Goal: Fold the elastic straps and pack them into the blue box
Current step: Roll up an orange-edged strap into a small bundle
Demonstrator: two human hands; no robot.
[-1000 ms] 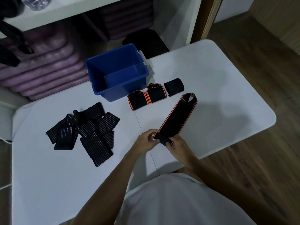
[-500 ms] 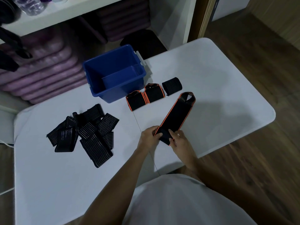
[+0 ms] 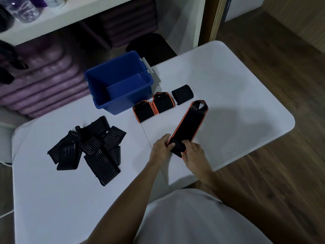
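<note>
A long black strap with orange edges (image 3: 189, 123) lies stretched on the white table (image 3: 228, 103), its near end folded over. My left hand (image 3: 161, 149) pinches that folded end from the left and my right hand (image 3: 194, 153) grips it from the right. Two folded orange-edged straps (image 3: 153, 108) and one folded black strap (image 3: 182, 94) lie in a row by the blue box (image 3: 121, 103), which looks empty. A pile of several unfolded black striped straps (image 3: 89, 148) lies to the left.
Behind the table stand shelves with stacked purple mats (image 3: 44, 81) and plastic bottles (image 3: 22, 9). A dark stool (image 3: 151, 46) sits behind the box. Wooden floor (image 3: 281, 173) lies right of the table's rounded edge.
Both hands have rolled the strap's near end further up the strap, so the flat stretch is shorter. The view has shifted slightly.
</note>
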